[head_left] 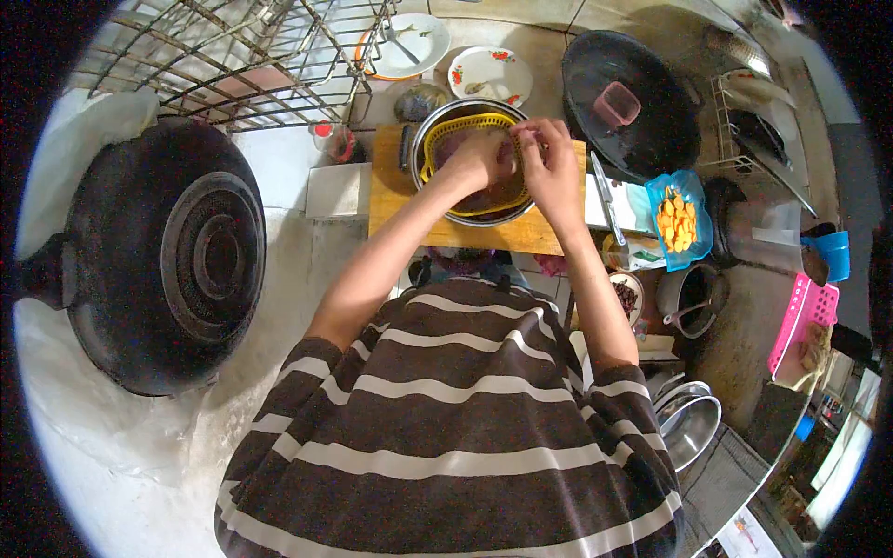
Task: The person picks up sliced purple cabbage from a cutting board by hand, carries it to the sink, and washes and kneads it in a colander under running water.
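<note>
A yellow plastic basket (pixel 431 160) sits inside a steel pot (pixel 416 177) on a wooden board (pixel 391 205). Dark reddish-purple pieces lie in the basket, too blurred to name. My left hand (pixel 477 158) reaches into the basket, its fingers curled and partly hidden. Over the right rim of the pot, my right hand (pixel 551 158) has its fingertips pinched together close to the left fingers. Whatever either hand holds is too small or too covered to make out. A knife (pixel 607 200) lies just right of the board.
A large black wok (pixel 595 70) holds a pink container (pixel 618 103). A blue basket (pixel 696 186) contains orange slices (pixel 676 221). Two plates (pixel 423 46) stand behind the pot. At left are a big black pan (pixel 121 279) and a wire rack (pixel 251 84). Steel bowls (pixel 690 428) sit lower right.
</note>
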A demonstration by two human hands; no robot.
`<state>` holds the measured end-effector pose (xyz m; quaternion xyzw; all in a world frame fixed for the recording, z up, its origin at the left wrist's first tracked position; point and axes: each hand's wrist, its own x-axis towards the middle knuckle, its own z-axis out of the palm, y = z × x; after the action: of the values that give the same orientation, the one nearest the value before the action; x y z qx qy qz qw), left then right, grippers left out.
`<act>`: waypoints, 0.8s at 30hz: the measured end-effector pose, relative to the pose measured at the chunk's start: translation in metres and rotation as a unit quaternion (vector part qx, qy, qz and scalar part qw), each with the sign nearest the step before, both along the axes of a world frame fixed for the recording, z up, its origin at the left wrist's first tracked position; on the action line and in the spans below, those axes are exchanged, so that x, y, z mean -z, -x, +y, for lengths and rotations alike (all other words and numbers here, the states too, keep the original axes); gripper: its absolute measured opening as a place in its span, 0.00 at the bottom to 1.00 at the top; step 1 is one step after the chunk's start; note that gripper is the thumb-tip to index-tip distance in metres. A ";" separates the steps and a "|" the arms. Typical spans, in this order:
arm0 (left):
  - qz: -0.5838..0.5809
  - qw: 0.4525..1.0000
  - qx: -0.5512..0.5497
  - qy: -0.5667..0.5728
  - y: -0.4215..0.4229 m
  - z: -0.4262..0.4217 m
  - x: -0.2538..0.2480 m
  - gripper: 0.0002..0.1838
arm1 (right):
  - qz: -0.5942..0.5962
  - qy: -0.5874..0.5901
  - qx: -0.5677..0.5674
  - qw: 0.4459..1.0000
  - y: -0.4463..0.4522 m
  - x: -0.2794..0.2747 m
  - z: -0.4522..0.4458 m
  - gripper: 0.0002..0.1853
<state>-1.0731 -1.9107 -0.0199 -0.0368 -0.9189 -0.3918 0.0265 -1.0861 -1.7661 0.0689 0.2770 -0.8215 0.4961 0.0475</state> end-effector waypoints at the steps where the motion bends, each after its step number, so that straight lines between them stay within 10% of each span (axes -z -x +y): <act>1: 0.048 0.997 0.038 0.051 0.001 0.002 -0.002 0.17 | 0.012 -0.021 -0.008 1.000 0.001 -0.002 0.001 0.07; 8: -0.008 0.993 -0.001 0.122 -0.053 -0.020 -0.081 0.17 | -0.069 -0.193 -0.147 0.968 0.001 0.013 -0.004 0.15; 14: 0.015 0.993 -0.109 0.037 -0.089 -0.036 -0.122 0.12 | -0.033 -0.479 -0.171 0.860 -0.010 0.065 -0.044 0.48; 24: 0.083 0.985 -0.149 0.004 -0.106 -0.046 -0.095 0.09 | -0.016 -0.340 -0.247 0.907 0.032 0.078 -0.046 0.29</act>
<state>-0.9666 -1.9565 0.0755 0.0679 -0.9103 -0.3756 0.1601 -1.1185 -1.8121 -0.0093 0.4623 -0.8465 0.1869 -0.1864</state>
